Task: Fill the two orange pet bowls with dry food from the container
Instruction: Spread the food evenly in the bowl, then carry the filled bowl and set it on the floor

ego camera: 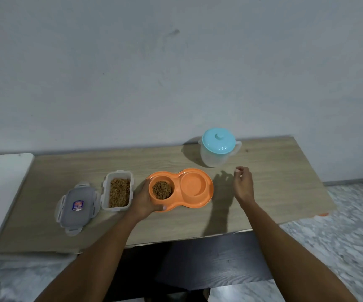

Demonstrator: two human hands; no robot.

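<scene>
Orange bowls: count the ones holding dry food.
1. The left round bowl of the orange plastic double dish holds brown kibble, gripped by the left hand; the right round bowl is empty.

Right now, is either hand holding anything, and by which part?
The left hand grips the orange double pet bowl by the outer rim of its food-filled left cup. The right hand hovers over the table, holding nothing.

Lidded blue-topped jug [218, 149] stands upright at wooden table [274, 182] back edge, near wall [132, 73].
</scene>
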